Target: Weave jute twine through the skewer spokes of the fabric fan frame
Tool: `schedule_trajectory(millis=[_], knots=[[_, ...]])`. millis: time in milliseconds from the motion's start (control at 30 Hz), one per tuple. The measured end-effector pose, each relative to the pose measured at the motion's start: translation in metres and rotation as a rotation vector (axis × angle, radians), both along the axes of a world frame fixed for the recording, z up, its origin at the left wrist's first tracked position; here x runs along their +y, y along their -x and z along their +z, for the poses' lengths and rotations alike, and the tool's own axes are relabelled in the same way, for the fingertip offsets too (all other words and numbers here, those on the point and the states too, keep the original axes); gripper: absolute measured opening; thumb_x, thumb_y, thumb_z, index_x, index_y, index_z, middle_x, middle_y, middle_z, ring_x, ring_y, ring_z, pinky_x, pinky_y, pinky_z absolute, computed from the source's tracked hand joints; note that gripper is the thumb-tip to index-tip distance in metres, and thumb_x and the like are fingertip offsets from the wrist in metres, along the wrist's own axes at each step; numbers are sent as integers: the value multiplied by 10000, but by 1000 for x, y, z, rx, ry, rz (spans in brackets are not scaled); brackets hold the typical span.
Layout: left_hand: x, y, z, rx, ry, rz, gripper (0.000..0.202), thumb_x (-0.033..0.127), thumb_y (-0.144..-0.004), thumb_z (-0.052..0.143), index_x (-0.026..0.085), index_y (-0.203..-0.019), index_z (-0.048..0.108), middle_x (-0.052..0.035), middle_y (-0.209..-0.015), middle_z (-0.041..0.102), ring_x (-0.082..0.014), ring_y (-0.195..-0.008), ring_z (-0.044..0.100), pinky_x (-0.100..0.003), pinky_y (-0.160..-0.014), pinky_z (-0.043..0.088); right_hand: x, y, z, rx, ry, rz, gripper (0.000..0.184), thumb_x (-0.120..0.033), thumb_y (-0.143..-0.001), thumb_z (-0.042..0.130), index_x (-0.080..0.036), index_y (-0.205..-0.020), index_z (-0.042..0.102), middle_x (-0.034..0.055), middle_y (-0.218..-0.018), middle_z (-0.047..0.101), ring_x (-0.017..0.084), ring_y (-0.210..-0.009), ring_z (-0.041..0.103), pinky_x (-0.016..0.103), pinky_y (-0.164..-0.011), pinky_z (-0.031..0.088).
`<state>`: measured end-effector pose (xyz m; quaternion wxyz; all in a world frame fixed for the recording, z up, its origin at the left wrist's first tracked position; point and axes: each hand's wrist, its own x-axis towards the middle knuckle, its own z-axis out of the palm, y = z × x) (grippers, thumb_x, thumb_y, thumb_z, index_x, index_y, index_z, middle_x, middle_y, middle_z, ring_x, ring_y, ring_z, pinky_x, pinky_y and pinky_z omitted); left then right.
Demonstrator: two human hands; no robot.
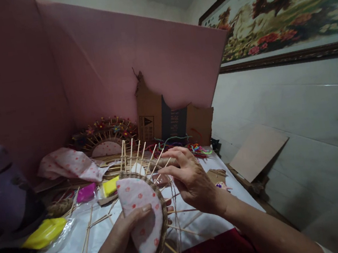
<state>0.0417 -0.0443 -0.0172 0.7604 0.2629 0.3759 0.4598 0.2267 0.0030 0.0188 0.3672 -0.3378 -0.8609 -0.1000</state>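
Observation:
My left hand (135, 225) grips a half-round fan-shaped piece (142, 214) covered in pale cloth with small red flowers, its thumb lying flat on the cloth. Brown twine is woven along the curved edge, and thin wooden sticks (143, 153) fan outward from it. At the upper right of the piece, my right hand (191, 177) has its bent fingers and thumb among the sticks. Brown twine (174, 201) hangs in loose strands from those fingers, which appear closed on it; the exact grip is partly hidden.
Behind stands a similar finished-looking half-round piece (107, 147) with coloured flowers. Flowered cloth (67, 166), a yellow packet (44, 234), a magenta packet (86, 193) and loose sticks (86, 234) lie left. Torn cardboard (174, 119) stands at the back near coloured pipe cleaners (200, 150).

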Motion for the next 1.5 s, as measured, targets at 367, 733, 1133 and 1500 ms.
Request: schedule_trajectory(millis=[367, 733, 1133, 1500], knots=[[-1, -1, 3, -25, -11, 5, 199, 173, -683, 682, 109, -871, 676, -84, -795, 728, -182, -681, 664, -261, -662, 526, 6, 2, 1, 46, -3, -12, 283, -64, -784, 487, -210, -975, 637, 88, -1189, 508, 251, -1169, 388, 489, -959, 363], [3, 2, -4, -7, 21, -7, 170, 203, -681, 692, 112, -824, 687, -71, -748, 722, -177, -633, 651, -257, -616, 518, -9, -11, -7, -66, 10, 107, 265, -50, -747, 484, -214, -858, 660, 75, -1176, 522, 248, -1169, 394, 477, -946, 380], [7, 0, -6, -59, 30, -5, 214, 179, -676, 692, 100, -874, 674, -96, -814, 730, -185, -667, 668, -276, -657, 536, -6, -18, -13, -106, -21, 67, 248, -58, -769, 467, -199, -865, 648, 84, -1179, 521, 252, -1169, 394, 478, -946, 380], [1, -1, 3, -16, 67, -15, 263, 172, -659, 698, 125, -917, 676, -83, -822, 729, -198, -654, 660, -301, -674, 522, -3, -11, -8, 8, 57, 47, 341, -32, -779, 479, -250, -969, 661, 52, -1212, 504, 230, -1186, 379, 473, -990, 338]])
